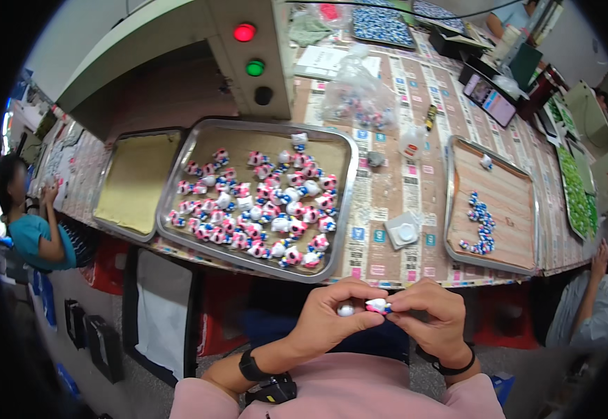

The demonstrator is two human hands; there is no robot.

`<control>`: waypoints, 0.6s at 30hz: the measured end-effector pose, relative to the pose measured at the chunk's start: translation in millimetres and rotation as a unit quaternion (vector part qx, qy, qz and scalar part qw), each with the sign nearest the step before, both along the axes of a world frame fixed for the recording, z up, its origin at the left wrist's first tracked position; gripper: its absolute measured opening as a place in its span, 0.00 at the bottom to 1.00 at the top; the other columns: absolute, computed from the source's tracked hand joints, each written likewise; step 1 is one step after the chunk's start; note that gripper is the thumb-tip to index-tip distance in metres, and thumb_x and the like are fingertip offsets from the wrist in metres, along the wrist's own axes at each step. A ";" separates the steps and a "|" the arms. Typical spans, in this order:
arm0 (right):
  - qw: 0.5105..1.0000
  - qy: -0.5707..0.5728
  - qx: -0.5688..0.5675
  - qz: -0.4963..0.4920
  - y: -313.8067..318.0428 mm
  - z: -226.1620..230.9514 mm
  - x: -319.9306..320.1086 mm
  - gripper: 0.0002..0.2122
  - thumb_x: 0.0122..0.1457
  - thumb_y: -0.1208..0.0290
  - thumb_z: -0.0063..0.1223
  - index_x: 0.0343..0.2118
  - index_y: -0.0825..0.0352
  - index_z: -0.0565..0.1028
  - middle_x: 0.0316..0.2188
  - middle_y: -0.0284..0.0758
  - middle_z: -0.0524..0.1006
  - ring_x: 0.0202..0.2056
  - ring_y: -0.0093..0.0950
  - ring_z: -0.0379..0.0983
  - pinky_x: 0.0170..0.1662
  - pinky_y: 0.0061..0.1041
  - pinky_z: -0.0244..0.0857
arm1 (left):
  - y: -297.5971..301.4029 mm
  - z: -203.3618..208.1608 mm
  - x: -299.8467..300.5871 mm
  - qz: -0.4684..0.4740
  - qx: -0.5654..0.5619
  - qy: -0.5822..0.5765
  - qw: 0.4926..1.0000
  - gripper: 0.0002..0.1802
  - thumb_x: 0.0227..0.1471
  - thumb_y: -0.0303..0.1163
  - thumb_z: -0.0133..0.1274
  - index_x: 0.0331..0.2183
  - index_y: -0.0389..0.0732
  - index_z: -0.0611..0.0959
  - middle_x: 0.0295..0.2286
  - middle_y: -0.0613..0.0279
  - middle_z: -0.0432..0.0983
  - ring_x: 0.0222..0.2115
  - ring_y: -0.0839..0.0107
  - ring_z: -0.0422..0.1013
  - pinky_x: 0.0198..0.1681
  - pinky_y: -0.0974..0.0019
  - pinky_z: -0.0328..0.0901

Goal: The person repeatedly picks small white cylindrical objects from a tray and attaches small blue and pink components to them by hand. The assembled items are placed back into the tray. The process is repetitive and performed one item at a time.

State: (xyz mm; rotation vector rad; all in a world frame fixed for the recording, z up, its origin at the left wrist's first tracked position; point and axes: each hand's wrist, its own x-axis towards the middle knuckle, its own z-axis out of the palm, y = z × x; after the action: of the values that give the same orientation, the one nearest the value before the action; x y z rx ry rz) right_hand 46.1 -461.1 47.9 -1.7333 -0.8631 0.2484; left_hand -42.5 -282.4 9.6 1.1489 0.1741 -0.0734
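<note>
In front of my chest, just off the table's near edge, I hold a small white, pink and blue toy figurine (377,306). My left hand (328,315) pinches its white and pink end between thumb and forefinger. A white rounded piece (346,309) also sits within the curl of that hand. The fingertips of my right hand (430,315) are closed on the blue end. Beyond my hands, to the left, a large metal tray (349,188) carries many similar figurines. To the right, another metal tray (451,202) bears a cluster of smaller blue and white pieces.
A tray with a yellowish lining (136,183) stands at the left, beside a machine post with red and green lights (251,52). On the table lie a white square dish (403,230), a white bottle (411,143), a plastic bag (360,98) and a phone (489,100). Other people sit on both sides.
</note>
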 end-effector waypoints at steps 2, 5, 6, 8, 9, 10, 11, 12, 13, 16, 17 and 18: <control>1.000 -0.007 -0.007 0.007 1.5 -0.2 0.0 0.12 0.42 0.81 0.66 0.32 0.67 0.80 0.29 0.34 0.80 0.31 0.28 0.76 0.35 0.24 0.67 | 4.5 3.8 -1.7 -0.016 0.011 0.021 1.000 0.18 0.44 0.21 0.63 0.41 0.35 0.82 0.40 0.61 0.75 0.38 0.77 0.71 0.43 0.74 0.67; 0.999 -0.038 -0.014 0.014 6.5 3.0 -1.2 0.12 0.42 0.79 0.68 0.33 0.67 0.80 0.30 0.34 0.80 0.32 0.29 0.76 0.36 0.24 0.68 | 15.1 8.0 -4.6 -0.031 0.057 0.000 0.998 0.17 0.47 0.23 0.62 0.42 0.36 0.81 0.38 0.63 0.76 0.37 0.79 0.71 0.40 0.75 0.66; 0.999 -0.039 -0.013 0.009 7.9 4.2 -1.0 0.12 0.42 0.79 0.68 0.33 0.67 0.80 0.30 0.35 0.80 0.32 0.29 0.76 0.36 0.24 0.68 | 24.2 14.7 -6.6 -0.017 0.135 -0.004 0.991 0.16 0.48 0.24 0.61 0.42 0.37 0.81 0.36 0.64 0.77 0.35 0.81 0.71 0.38 0.76 0.66; 0.999 -0.048 -0.017 -0.012 4.4 5.9 1.3 0.12 0.42 0.78 0.68 0.33 0.67 0.80 0.30 0.35 0.80 0.33 0.29 0.76 0.36 0.24 0.68 | 37.5 16.9 -5.3 0.087 0.170 0.003 0.982 0.14 0.50 0.24 0.59 0.42 0.37 0.81 0.34 0.65 0.77 0.34 0.82 0.70 0.37 0.77 0.64; 0.999 -0.041 -0.008 -0.020 1.5 4.2 4.1 0.11 0.43 0.79 0.66 0.33 0.67 0.80 0.29 0.37 0.80 0.32 0.29 0.76 0.35 0.24 0.67 | 50.4 14.9 -4.2 0.105 0.236 -0.001 0.966 0.13 0.51 0.25 0.59 0.41 0.37 0.81 0.34 0.66 0.77 0.33 0.83 0.70 0.36 0.78 0.64; 0.999 -0.040 -0.008 -0.034 -2.8 0.9 5.3 0.11 0.43 0.80 0.66 0.33 0.68 0.80 0.29 0.37 0.80 0.32 0.29 0.75 0.35 0.24 0.67 | 64.7 14.2 -1.6 0.120 0.301 -0.006 0.946 0.13 0.51 0.26 0.58 0.41 0.37 0.81 0.33 0.67 0.77 0.32 0.83 0.69 0.35 0.78 0.63; 0.998 -0.038 -0.006 -0.045 -6.4 -2.9 7.0 0.11 0.44 0.80 0.65 0.33 0.68 0.80 0.29 0.37 0.79 0.31 0.29 0.75 0.35 0.24 0.67 | 76.6 20.1 1.1 0.135 0.356 0.009 0.925 0.12 0.51 0.28 0.58 0.40 0.37 0.82 0.33 0.68 0.77 0.29 0.83 0.68 0.32 0.78 0.62; 0.998 -0.037 -0.004 -0.056 -9.0 -4.9 7.3 0.10 0.44 0.81 0.65 0.32 0.68 0.80 0.29 0.37 0.79 0.31 0.29 0.75 0.35 0.23 0.67 | 85.9 25.3 5.2 0.160 0.414 0.004 0.896 0.12 0.51 0.28 0.58 0.39 0.36 0.82 0.31 0.67 0.78 0.27 0.83 0.67 0.30 0.77 0.61; 0.997 -0.029 -0.003 -0.064 -10.4 -3.6 6.7 0.09 0.45 0.82 0.63 0.32 0.69 0.80 0.29 0.37 0.79 0.30 0.29 0.75 0.34 0.23 0.67 | 97.3 22.7 6.8 0.167 0.457 0.005 0.874 0.12 0.50 0.27 0.58 0.39 0.36 0.81 0.31 0.64 0.78 0.27 0.79 0.69 0.30 0.75 0.63; 0.996 -0.033 -0.009 -0.081 -18.0 -6.0 7.7 0.08 0.46 0.82 0.63 0.31 0.69 0.80 0.29 0.37 0.79 0.30 0.28 0.75 0.34 0.23 0.67 | 121.5 9.9 9.4 0.145 0.549 -0.029 0.823 0.14 0.48 0.26 0.58 0.39 0.35 0.81 0.31 0.59 0.76 0.27 0.70 0.71 0.32 0.71 0.65; 0.994 -0.044 -0.013 -0.095 -22.8 -7.0 10.3 0.08 0.46 0.82 0.62 0.32 0.69 0.80 0.29 0.37 0.79 0.30 0.29 0.75 0.34 0.23 0.67 | 125.1 7.5 13.0 0.127 0.570 -0.051 0.810 0.14 0.47 0.25 0.58 0.40 0.36 0.81 0.31 0.58 0.76 0.28 0.68 0.71 0.33 0.70 0.65; 0.992 -0.054 -0.017 -0.109 -27.4 -8.3 13.2 0.08 0.46 0.83 0.62 0.32 0.69 0.79 0.29 0.37 0.79 0.30 0.29 0.75 0.34 0.22 0.67 | 127.8 7.5 14.0 0.131 0.578 -0.052 0.804 0.15 0.46 0.24 0.58 0.40 0.36 0.81 0.31 0.58 0.75 0.29 0.68 0.71 0.34 0.69 0.65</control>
State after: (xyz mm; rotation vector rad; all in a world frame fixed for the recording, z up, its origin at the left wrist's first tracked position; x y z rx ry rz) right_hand 59.3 -488.5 39.6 -1.8694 -0.7425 0.0249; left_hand -28.6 -154.6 17.1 2.3384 0.2929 0.4038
